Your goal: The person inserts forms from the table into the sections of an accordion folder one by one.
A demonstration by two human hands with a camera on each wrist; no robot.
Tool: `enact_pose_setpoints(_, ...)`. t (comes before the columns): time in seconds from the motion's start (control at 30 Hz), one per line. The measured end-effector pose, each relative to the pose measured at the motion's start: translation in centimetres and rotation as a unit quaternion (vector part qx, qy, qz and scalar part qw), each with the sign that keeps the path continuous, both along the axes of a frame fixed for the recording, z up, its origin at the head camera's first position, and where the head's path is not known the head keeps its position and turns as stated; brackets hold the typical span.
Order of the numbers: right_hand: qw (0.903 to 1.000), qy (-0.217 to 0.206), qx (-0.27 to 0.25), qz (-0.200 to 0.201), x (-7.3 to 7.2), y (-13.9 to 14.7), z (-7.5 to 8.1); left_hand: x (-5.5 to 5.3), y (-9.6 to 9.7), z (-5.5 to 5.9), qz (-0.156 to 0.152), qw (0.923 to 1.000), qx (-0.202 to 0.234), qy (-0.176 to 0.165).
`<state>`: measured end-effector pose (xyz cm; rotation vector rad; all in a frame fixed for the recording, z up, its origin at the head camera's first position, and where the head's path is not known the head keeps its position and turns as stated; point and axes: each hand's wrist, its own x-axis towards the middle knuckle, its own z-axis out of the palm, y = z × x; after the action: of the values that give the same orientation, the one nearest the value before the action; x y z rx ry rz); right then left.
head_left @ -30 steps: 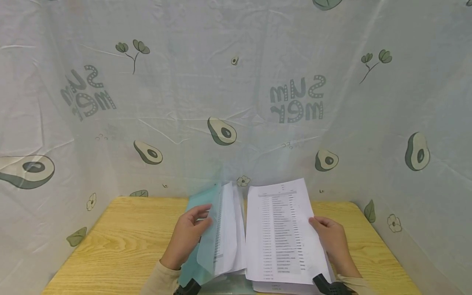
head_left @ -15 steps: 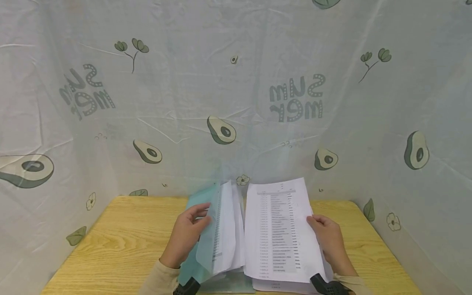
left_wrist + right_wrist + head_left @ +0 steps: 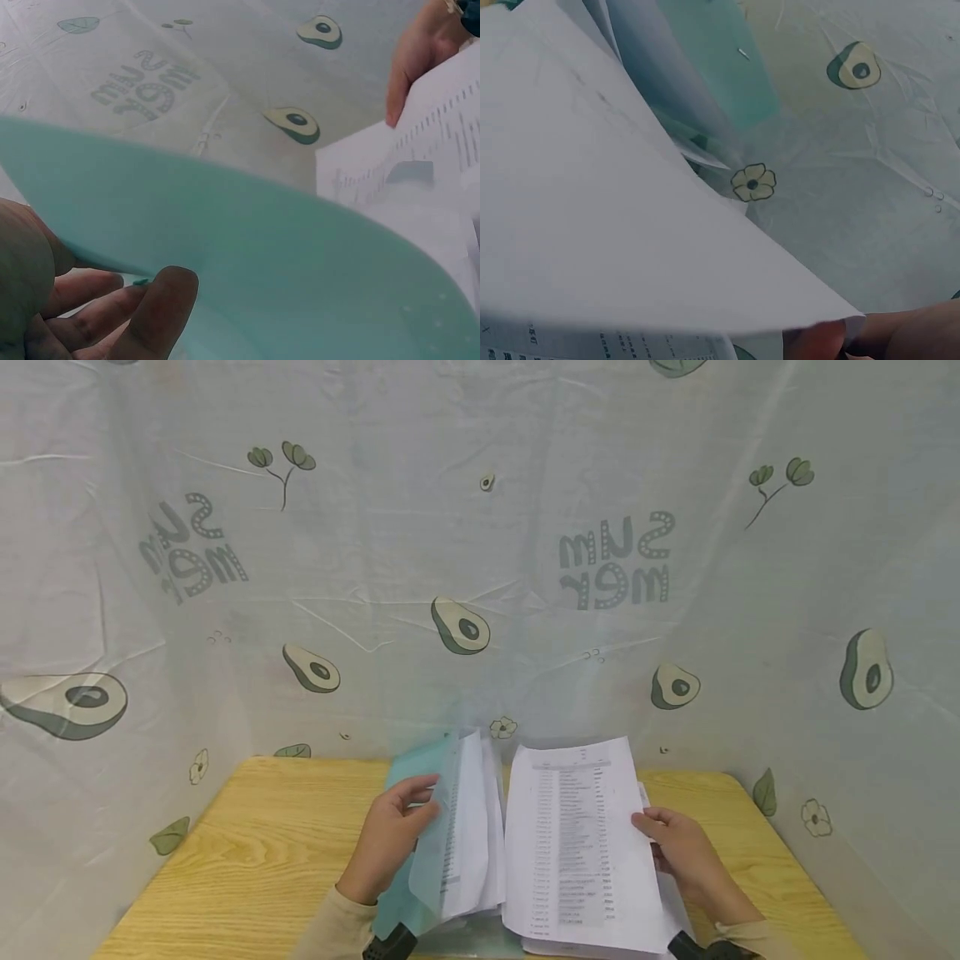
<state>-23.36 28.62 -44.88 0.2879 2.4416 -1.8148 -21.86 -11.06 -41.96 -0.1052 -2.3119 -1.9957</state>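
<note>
A teal plastic folder stands partly open, with several white papers inside it. My left hand holds the folder's translucent cover by its edge; in the left wrist view the cover passes between thumb and fingers. On the right, my right hand pinches the right edge of a printed sheet with rows of text. More paper shows beneath that sheet. Seen in the right wrist view, the sheet's blank back is lifted and bowed, its corner between the fingertips.
Underneath is a wood-grain table with rounded far corners. A pale curtain printed with avocados surrounds it at the back and sides.
My right hand has shifted slightly right and down with the sheet's edge, uncovering more paper below. The left hand keeps its hold on the folder cover. The whole view has shifted a little.
</note>
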Motion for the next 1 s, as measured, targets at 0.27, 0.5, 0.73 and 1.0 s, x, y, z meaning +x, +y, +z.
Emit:
enact_pose_setpoints(0.27,0.9998,0.010,0.017,0.010,-0.3,0.8,1.5,0.1,0.0,0.2,0.002,1.0000,0.000,-0.003)
enact_pose_setpoints(0.5,0.9992,0.013,0.037,0.005,-0.3,0.7,2.1,0.1,0.0,0.4,0.003,1.0000,0.004,-0.001)
enact_pose_setpoints(0.73,0.9994,0.004,0.035,0.008,-0.2,0.4,2.1,0.1,-0.2,0.4,0.002,1.0000,0.004,0.006)
enact_pose_setpoints(1.0,0.9990,0.017,0.038,0.016,-0.3,1.2,2.4,0.3,-0.2,0.6,0.002,0.9999,0.010,-0.001)
